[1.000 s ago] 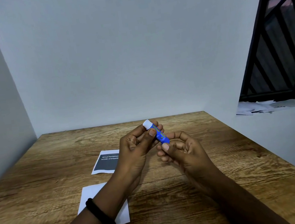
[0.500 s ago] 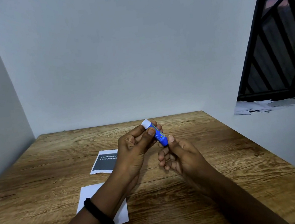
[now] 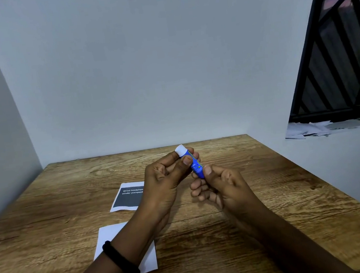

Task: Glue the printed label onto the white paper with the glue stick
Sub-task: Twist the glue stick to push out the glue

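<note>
A blue glue stick [image 3: 195,167] with a white end pointing up and away is held above the wooden table [image 3: 261,194]. My left hand [image 3: 164,181] pinches its upper part between thumb and fingers. My right hand [image 3: 221,188] pinches its lower end with thumb and forefinger. The printed label [image 3: 126,198], dark grey with white text and a white border, lies flat on the table left of my hands; my left hand hides its right edge. The white paper [image 3: 110,234] lies nearer to me, partly under my left forearm.
White walls close the table at the back and left. The table's right edge drops off beside a white ledge with loose papers [image 3: 309,129] below a black window grille [image 3: 345,48]. A black band and a metal bracelet sit on my left wrist.
My right thumb has shifted up onto the glue stick's lower end; a second ago the right fingers curled under it. The left hand's grip and the papers are unchanged.
</note>
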